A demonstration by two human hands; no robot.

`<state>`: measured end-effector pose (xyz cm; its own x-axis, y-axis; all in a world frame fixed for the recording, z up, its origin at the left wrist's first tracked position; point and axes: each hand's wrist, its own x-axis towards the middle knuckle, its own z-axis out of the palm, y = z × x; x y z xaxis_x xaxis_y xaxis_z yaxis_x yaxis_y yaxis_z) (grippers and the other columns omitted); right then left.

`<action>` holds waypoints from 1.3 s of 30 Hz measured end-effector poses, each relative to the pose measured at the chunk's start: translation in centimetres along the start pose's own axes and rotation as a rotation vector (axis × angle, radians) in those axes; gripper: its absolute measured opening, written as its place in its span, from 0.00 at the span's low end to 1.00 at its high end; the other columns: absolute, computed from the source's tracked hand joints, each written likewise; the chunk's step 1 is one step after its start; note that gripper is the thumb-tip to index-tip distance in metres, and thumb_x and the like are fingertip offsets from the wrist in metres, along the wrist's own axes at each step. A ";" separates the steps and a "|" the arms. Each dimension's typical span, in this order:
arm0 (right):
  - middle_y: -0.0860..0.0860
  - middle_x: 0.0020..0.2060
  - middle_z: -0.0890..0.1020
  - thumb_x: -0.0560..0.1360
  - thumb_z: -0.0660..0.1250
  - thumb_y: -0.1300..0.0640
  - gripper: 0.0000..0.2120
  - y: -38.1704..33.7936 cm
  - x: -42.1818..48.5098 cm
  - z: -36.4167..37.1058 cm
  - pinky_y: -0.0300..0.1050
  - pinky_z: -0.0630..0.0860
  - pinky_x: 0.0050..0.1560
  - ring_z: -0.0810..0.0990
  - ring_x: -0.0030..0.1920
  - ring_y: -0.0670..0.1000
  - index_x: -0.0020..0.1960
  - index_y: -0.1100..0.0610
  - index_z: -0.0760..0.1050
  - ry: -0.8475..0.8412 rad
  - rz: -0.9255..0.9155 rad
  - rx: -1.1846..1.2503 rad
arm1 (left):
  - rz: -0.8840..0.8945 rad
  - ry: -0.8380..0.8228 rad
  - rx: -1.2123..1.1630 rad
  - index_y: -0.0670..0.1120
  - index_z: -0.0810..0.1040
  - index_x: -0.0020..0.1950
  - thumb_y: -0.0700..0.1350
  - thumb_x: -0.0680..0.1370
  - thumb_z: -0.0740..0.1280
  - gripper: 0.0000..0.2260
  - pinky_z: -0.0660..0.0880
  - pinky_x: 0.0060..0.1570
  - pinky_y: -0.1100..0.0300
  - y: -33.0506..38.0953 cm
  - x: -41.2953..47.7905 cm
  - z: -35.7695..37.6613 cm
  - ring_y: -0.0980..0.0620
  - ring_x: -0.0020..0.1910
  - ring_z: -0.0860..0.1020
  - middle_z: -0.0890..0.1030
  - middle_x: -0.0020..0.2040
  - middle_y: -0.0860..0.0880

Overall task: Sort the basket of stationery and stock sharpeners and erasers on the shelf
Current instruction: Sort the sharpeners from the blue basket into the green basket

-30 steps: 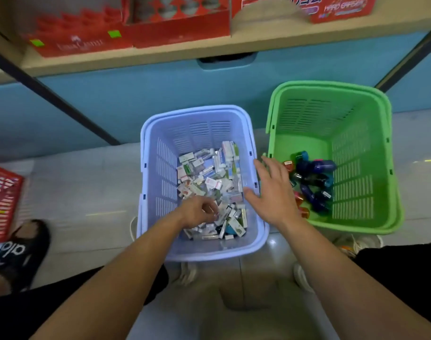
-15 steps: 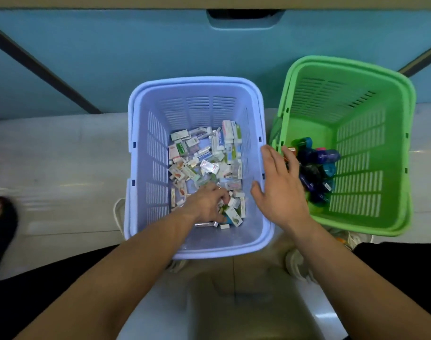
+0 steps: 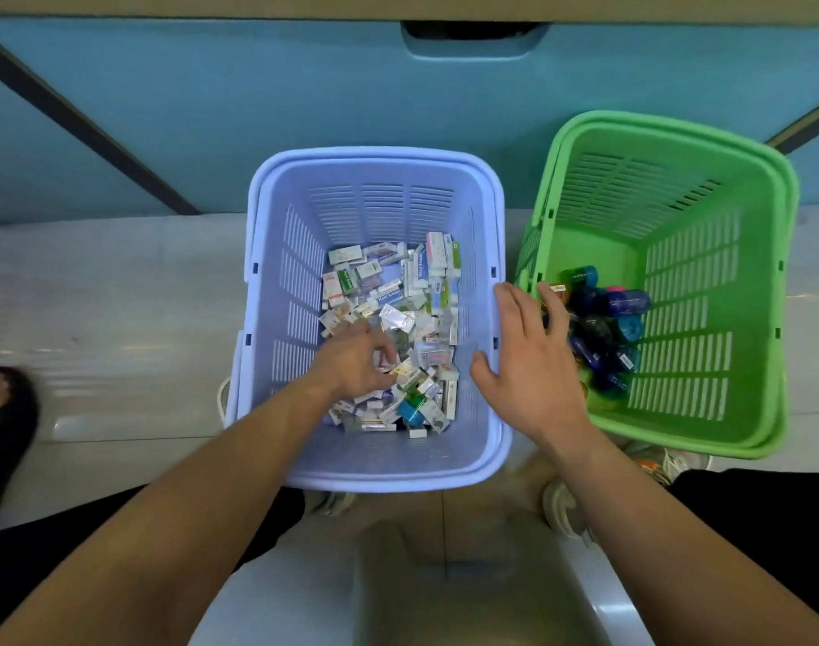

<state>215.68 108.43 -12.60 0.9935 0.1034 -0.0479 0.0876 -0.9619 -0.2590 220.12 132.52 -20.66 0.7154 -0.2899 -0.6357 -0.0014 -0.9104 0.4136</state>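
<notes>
A lilac basket [image 3: 375,463] on the floor holds several small boxed erasers [image 3: 398,291] and one teal sharpener [image 3: 413,409] near its front. My left hand [image 3: 356,361] is down inside it among the erasers, fingers curled; whether it grips one is hidden. To the right stands a green basket [image 3: 706,412] with several dark blue and teal sharpeners [image 3: 603,328]. My right hand [image 3: 533,361] hovers flat with fingers spread over the gap between the two baskets, holding nothing.
A blue panel [image 3: 305,95] with a cut-out handle rises behind the baskets under the shelf edge [image 3: 398,4]. Dark diagonal struts cross it left and right. White shoes [image 3: 566,505] stand below the baskets. Another person's sandalled foot [image 3: 2,412] is at the left edge.
The view has tipped down, so the shelf with red boxes left the frame. My left hand has shifted slightly forward among the erasers; my right hand stays over the basket rims.
</notes>
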 end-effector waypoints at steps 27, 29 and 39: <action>0.61 0.66 0.76 0.72 0.75 0.52 0.35 -0.6 -0.1 -0.9 0.67 0.71 0.68 0.58 0.70 0.58 0.72 0.67 0.68 0.116 -0.039 -0.037 | -0.144 0.196 -0.298 0.52 0.77 0.44 0.49 0.76 0.74 0.07 0.80 0.45 0.54 0.1 2.6 0.6 0.51 0.44 0.81 0.82 0.45 0.54; 0.60 0.68 0.75 0.73 0.73 0.51 0.35 -0.5 -0.1 -0.8 0.66 0.68 0.71 0.56 0.71 0.59 0.73 0.65 0.67 0.081 -0.029 -0.044 | -0.165 0.209 -0.301 0.53 0.78 0.49 0.49 0.73 0.77 0.09 0.80 0.48 0.53 0.6 3.4 1.5 0.53 0.46 0.80 0.80 0.49 0.54; 0.61 0.65 0.77 0.71 0.75 0.53 0.35 -0.6 0.2 -1.0 0.66 0.67 0.70 0.58 0.69 0.57 0.71 0.68 0.69 0.117 -0.047 -0.059 | -0.243 0.088 0.067 0.55 0.79 0.44 0.48 0.76 0.73 0.05 0.82 0.49 0.52 -1.7 3.3 1.1 0.53 0.44 0.79 0.78 0.48 0.53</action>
<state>215.88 108.80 -11.53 0.9896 0.1216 0.0768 0.1348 -0.9703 -0.2007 221.68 132.75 -24.19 0.7584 -0.0366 -0.6508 0.1332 -0.9686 0.2098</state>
